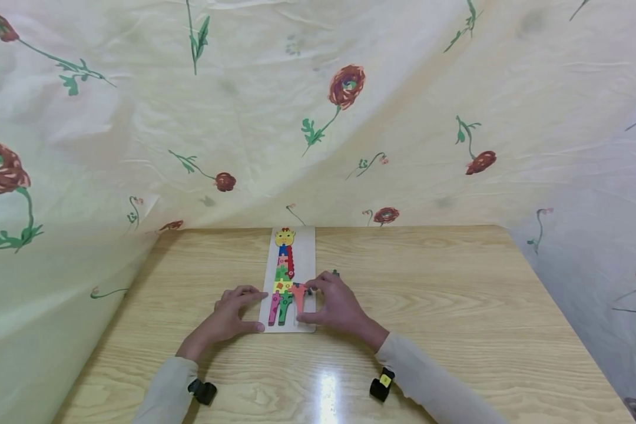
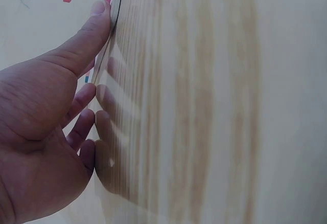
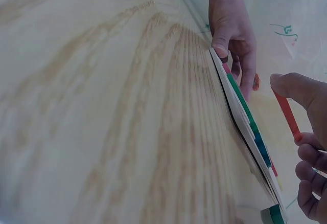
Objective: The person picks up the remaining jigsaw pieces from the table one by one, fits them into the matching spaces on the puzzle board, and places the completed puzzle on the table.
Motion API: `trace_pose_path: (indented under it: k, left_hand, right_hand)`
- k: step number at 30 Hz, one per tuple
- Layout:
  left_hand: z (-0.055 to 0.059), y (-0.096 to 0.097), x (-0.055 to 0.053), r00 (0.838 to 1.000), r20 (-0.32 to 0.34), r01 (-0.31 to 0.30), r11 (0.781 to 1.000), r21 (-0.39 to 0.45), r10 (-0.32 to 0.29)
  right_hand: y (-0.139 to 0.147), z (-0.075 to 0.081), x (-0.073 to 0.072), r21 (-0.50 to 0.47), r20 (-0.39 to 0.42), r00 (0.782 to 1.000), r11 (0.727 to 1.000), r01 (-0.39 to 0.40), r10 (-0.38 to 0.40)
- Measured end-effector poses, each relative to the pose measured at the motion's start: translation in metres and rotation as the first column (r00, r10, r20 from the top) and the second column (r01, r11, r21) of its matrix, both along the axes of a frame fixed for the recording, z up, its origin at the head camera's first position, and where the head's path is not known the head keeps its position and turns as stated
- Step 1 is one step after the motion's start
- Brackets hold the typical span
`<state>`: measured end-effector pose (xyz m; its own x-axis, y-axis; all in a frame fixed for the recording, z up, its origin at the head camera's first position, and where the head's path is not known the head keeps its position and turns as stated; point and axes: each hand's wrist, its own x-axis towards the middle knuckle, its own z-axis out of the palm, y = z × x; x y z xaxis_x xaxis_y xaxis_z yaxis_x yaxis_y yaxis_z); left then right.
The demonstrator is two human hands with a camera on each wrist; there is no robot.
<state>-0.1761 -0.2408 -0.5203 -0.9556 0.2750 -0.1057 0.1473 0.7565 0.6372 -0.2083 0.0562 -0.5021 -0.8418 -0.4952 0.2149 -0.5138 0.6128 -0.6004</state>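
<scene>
A white puzzle board [image 1: 304, 253] with a giraffe of coloured pieces lies on the table. My right hand [image 1: 339, 306] pinches an orange-red puzzle piece [image 1: 299, 294] between thumb and fingers over the board's lower right. The right wrist view shows this piece [image 3: 287, 114] raised off the board [image 3: 240, 114]. On the left, my left hand [image 1: 228, 315] touches the board's edge, its thumb at the lower corner and its fingers spread. In the left wrist view, the thumb [image 2: 87, 40] lies against the board's edge. A giraffe head piece [image 1: 284, 237] sits at the top.
A dark green piece [image 1: 336, 272] lies on the wooden table [image 1: 429, 282] just beyond my right hand, partly hidden. A flower-patterned cloth [image 1: 265, 118] hangs behind the table and along its sides.
</scene>
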Motion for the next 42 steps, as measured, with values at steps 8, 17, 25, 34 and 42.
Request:
trace_pose_path:
  k: [8,17,25,34,42]
  left_hand:
    - [0.0009,0.0011,0.0002,1.0,0.002,-0.004,1.0,-0.004,0.004]
    - [0.0013,0.0008,0.0001,1.0,0.008,-0.006,1.0,-0.008,0.006]
    - [0.0015,0.0022,0.0001,1.0,0.007,-0.011,1.0,-0.007,0.011]
    - [0.0027,0.0019,0.0003,1.0,0.008,-0.011,1.0,-0.008,0.011]
    - [0.0025,0.0014,-0.0001,1.0,0.013,-0.006,1.0,-0.01,0.006]
  right_hand:
    - [-0.0042,-0.0023,-0.0001,0.027,0.016,1.0,1.0,0.013,-0.014]
    - [-0.0063,-0.0016,0.0021,0.071,0.059,0.998,0.997,0.032,-0.037]
    - [-0.0056,-0.0058,0.0014,0.097,0.084,0.996,0.995,0.03,-0.039]
    - [-0.0069,-0.0079,-0.0002,0.124,0.105,0.993,0.991,0.044,-0.057]
    - [-0.0087,-0.0088,-0.0006,0.141,0.098,0.993,0.989,0.05,-0.064]
